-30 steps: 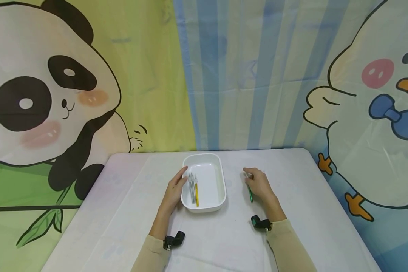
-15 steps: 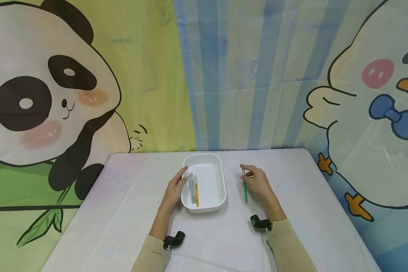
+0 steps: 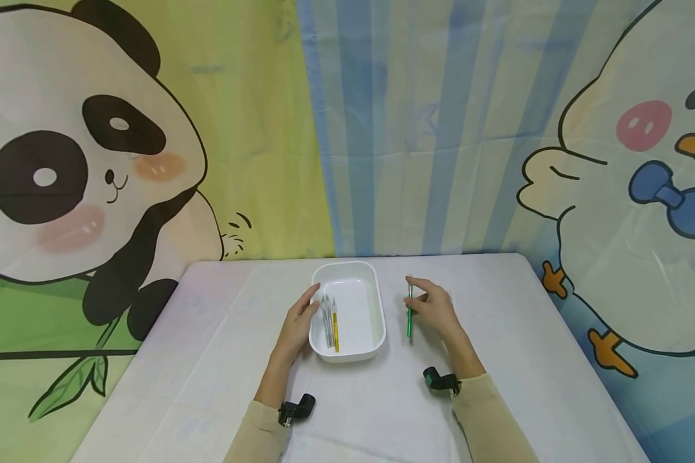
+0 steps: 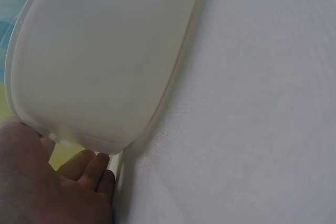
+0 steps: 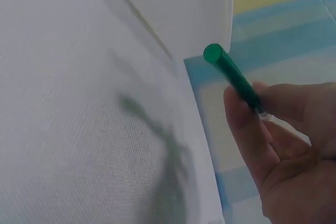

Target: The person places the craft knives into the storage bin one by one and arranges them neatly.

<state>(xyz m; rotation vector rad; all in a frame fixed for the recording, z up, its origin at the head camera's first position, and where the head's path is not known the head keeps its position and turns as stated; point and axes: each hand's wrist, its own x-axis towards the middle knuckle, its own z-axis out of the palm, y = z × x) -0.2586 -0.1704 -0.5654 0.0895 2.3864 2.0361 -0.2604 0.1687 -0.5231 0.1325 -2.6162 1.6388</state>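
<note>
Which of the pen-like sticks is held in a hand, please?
The green stick, pinched in the right hand; the yellow stick and the grey sticks lie in the white tray.

Table [image 3: 208, 386] under white cloth; yellow-green panda-print backdrop [image 3: 255, 128] left, blue-striped cloth [image 3: 428, 128] far, bird print [image 3: 631, 270] right.

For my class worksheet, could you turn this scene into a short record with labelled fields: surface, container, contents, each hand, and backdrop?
Surface: white, cloth-covered table
Container: white, rounded rectangular tray on the table
Contents: slim silver-grey sticks and one slim yellow stick, lying lengthwise near the tray's left side; the exact grey count is unclear
Left hand: touching the tray's left edge
Right hand: pinching a slim, glossy green stick, outside the tray, to its right
Backdrop: cartoon panda at left, white cartoon bird with blue bow tie at right
</note>
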